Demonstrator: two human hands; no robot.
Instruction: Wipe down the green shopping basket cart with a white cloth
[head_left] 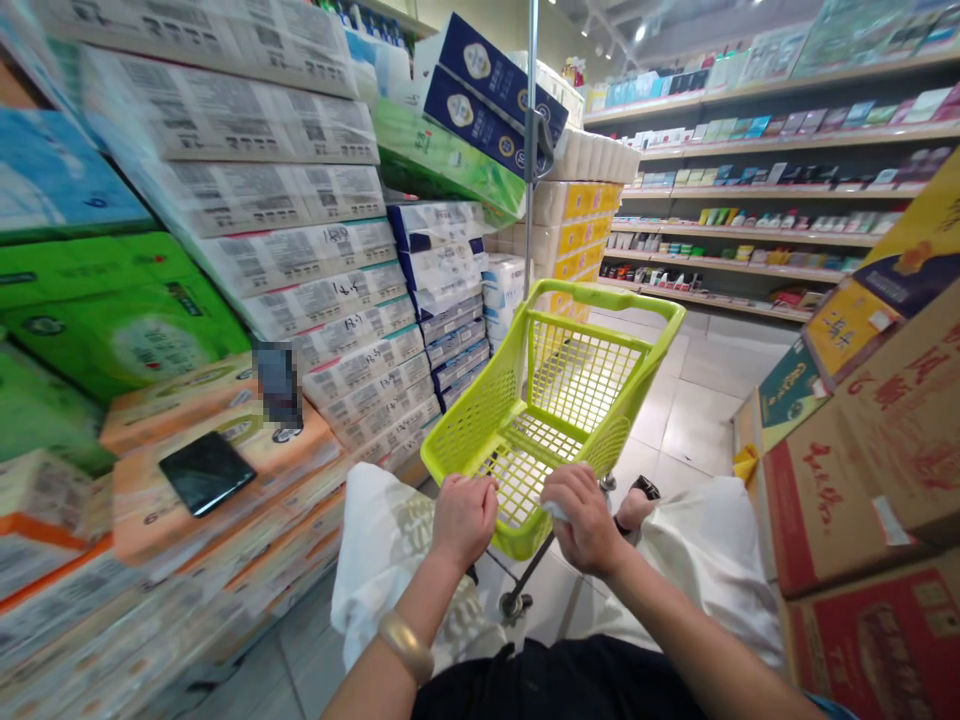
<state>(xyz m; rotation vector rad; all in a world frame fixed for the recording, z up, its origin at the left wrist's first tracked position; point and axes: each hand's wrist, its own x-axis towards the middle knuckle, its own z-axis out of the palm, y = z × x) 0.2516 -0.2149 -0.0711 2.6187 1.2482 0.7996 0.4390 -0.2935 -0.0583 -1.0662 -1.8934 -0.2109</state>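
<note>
A lime-green plastic shopping cart point(592, 375) with mesh walls and small wheels stands tilted in front of my knees, and nothing lies in its basket. My left hand point(463, 517) is closed on its near rim, a bangle on the wrist. Close by, my right hand point(581, 518) is closed around a crumpled white cloth or tissue point(556, 511) and rests against the near right part of the rim. Its fingers hide most of the white piece.
Stacked tissue packs point(322, 210) rise on the left; a dark phone point(208, 473) lies on an orange pack point(300, 455). Cardboard boxes point(832, 500) line the right. A metal pole point(532, 130) stands behind the cart, and stocked shelves point(750, 190) fill the back.
</note>
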